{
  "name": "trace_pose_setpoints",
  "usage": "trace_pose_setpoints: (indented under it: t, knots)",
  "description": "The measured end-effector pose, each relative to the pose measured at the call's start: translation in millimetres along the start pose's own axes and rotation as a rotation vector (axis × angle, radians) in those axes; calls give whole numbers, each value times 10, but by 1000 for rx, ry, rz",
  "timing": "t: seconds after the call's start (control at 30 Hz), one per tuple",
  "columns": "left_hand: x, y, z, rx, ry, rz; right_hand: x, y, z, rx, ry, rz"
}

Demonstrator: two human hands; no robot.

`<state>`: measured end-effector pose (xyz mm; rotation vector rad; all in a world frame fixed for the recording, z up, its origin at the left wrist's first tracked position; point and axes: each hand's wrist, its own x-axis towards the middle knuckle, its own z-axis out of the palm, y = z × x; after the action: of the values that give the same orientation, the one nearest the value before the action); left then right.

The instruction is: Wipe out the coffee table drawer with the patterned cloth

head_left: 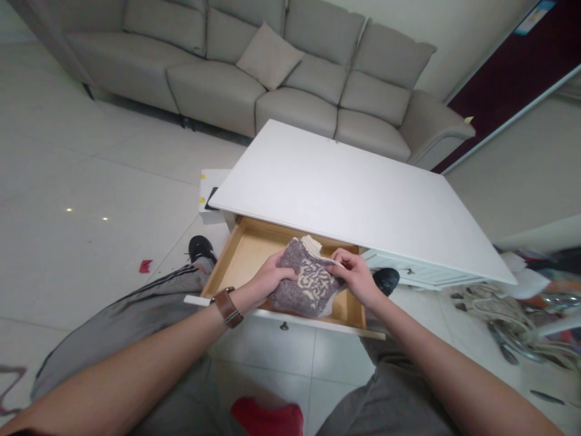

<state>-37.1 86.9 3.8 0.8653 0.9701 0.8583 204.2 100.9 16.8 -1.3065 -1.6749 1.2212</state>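
Holding a folded grey-and-cream patterned cloth over the open wooden drawer, both hands are closed on it. Left hand grips the cloth's left edge, fingers curled over the top; a brown strap watch sits on that wrist. Right hand pinches the cloth's upper right corner, where a cream inner layer shows. Cloth sits between the two hands, partly inside the drawer, its lower end near the white drawer front; whether it rests on the drawer floor I cannot tell.

Drawer is pulled out from under the white bench, just beyond the hands. Wood to the left of the left hand shows bare.

Judgement: cloth is already folded and at the drawer; it is not yet released, and the drawer remains open.

Beyond the bench: grey sofa. Cables lie on the floor to the right of the right hand.
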Motion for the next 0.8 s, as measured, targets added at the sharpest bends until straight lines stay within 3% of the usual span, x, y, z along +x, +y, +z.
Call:
trace_pose_setpoints:
  t: [0.1, 0.3, 0.53, 0.67, 0.8]
  knots:
    - [-4, 32, -29, 18, -5, 19, 8, 26, 8, -60, 47, -72]
    - [-70, 1, -50, -33, -155, -48, -102, -73, 93, -219, -20, -240]
    - [-125, -82, 28, 147, -415, -79, -156, -64, 182, -176, -198, -13]
    - [-95, -180, 67, 258, -394, -13, -196, 21, 265, -129, -157, 45]
    - [11, -15, -73, 360, -242, 68, -175, -26, 228, -180, 7, -52]
